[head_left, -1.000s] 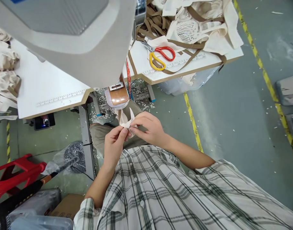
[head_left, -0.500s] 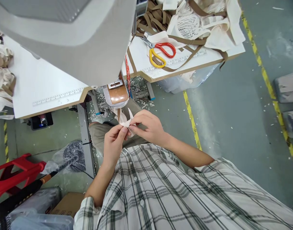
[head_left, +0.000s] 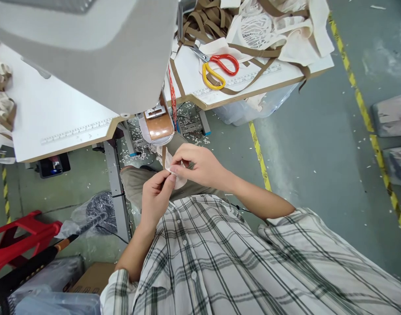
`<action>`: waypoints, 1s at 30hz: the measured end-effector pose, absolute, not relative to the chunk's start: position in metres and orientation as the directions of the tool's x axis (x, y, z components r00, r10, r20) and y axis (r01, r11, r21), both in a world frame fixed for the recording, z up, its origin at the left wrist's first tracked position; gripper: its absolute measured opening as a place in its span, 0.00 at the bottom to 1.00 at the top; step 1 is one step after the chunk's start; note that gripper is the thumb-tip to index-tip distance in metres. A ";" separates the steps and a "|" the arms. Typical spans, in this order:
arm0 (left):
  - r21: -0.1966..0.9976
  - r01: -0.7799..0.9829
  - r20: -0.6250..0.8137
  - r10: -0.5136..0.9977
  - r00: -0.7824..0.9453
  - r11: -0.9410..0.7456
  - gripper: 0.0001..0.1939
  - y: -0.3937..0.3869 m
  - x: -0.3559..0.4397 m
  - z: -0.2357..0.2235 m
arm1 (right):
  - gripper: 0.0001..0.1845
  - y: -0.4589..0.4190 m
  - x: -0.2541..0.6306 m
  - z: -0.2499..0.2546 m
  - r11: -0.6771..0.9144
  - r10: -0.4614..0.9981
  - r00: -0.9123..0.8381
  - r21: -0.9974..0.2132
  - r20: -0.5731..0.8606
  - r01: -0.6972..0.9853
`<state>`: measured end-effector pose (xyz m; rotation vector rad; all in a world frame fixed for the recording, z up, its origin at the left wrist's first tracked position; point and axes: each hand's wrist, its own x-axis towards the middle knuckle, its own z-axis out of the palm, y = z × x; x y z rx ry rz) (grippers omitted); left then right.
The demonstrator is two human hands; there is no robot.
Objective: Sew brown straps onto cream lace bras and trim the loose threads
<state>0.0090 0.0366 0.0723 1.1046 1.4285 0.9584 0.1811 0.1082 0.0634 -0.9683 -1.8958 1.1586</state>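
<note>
Both my hands meet in front of my chest, just below the brown plate (head_left: 159,127) of the sewing machine (head_left: 89,48). My left hand (head_left: 156,197) pinches the lower edge of a small cream fabric piece (head_left: 170,164) between thumb and forefinger. My right hand (head_left: 200,166) is closed on the same piece from the right, its fingers curled over the top. A brown strap (head_left: 163,156) runs from the piece up toward the machine. Most of the fabric is hidden behind my fingers.
A white table (head_left: 56,113) with a printed ruler spans the view. Red and yellow scissors (head_left: 218,70) lie on it beside brown straps (head_left: 203,22) and cream bags (head_left: 279,30). A red stool (head_left: 19,238) stands at lower left. Yellow floor tape (head_left: 259,155) runs on the right.
The fabric piece's upright points have been folded down and are now mostly covered by my right fingers. Both hands have shifted slightly up and left in the view.
</note>
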 end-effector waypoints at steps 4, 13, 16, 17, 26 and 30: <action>0.956 0.134 -0.263 0.965 -0.006 0.262 0.12 0.035 0.006 0.070 | 0.13 0.111 0.180 0.063 0.027 0.843 -0.533 -0.982 -0.078 0.185; 0.943 -0.096 -0.316 0.948 0.032 0.317 0.08 0.034 0.006 0.063 | 0.12 0.109 0.180 0.062 -0.176 0.823 -0.536 -0.982 -0.186 0.071; 0.942 -0.109 -0.315 0.949 0.033 0.317 0.08 0.034 0.005 0.061 | 0.12 0.110 0.180 0.064 -0.158 0.827 -0.534 -0.985 -0.174 0.075; 0.943 -0.110 -0.311 0.950 0.034 0.313 0.08 0.035 0.005 0.061 | 0.12 0.110 0.180 0.065 -0.153 0.828 -0.534 -0.985 -0.170 0.077; 0.934 -0.133 -0.332 0.943 0.026 0.332 0.11 0.037 0.005 0.061 | 0.12 0.109 0.184 0.053 0.070 0.869 -0.493 -0.982 -0.026 0.175; 0.900 -0.238 -0.371 0.928 0.020 0.365 0.12 0.040 0.003 0.061 | 0.11 0.130 0.203 0.039 0.226 0.925 -0.374 -0.895 0.073 0.384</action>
